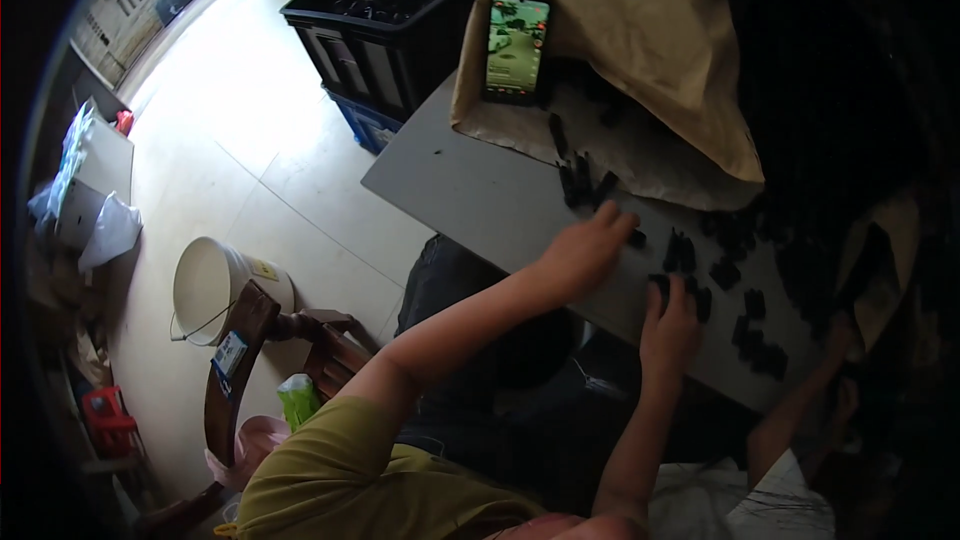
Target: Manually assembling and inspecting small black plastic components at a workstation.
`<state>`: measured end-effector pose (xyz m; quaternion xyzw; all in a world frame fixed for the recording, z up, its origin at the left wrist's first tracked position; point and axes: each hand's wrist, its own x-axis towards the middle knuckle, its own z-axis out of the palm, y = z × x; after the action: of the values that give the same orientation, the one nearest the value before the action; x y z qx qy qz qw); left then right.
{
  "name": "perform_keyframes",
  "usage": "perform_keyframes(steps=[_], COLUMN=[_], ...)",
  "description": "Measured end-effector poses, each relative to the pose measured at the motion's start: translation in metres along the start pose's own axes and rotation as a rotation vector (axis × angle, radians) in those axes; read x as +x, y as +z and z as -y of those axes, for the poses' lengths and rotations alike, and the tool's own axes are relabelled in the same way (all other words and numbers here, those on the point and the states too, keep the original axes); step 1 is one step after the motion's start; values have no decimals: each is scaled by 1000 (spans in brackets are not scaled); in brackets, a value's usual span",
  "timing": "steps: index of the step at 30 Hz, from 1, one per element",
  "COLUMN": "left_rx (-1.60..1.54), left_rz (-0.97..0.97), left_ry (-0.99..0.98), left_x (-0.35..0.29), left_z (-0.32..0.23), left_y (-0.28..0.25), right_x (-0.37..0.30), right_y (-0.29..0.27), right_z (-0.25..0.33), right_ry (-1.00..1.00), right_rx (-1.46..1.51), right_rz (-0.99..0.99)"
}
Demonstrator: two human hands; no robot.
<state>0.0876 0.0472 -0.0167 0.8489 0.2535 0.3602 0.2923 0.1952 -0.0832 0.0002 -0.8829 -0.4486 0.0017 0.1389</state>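
Observation:
My left hand (585, 255) reaches over the grey table (450, 165), fingers bent together around a small black part (638, 238) that shows at its fingertips. Closer to the table's front edge, my right hand (672, 332) is closed, with another small black part (659, 285) between thumb and fingers. The exact kind of these parts is too dark to make out. Beyond my left hand stand several narrow black pieces (580, 180) in front of a brown paper sack (640, 20). More dark pieces (680, 251) lie just past my right hand.
A lit phone (516, 48) leans on the sack. Black pieces (760, 345) are scattered rightward, near another person's hand (845, 340). A filled black crate (365, 50) rests on a blue one (365, 123) behind the table. Left are a wooden chair (245, 325) and white bucket (205, 285).

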Motion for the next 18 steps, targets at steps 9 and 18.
perform_keyframes(steps=[9, 18], left_rx=[309, -409], left_rz=[248, 304], left_ry=[3, -69], left_x=[10, -32], left_z=[-4, 3], left_y=[-8, -26], right_x=[-16, -18], right_y=[13, 12], right_z=[-17, -14], right_ry=[-48, -83], right_rx=[-41, 689], right_rz=[-78, 47])
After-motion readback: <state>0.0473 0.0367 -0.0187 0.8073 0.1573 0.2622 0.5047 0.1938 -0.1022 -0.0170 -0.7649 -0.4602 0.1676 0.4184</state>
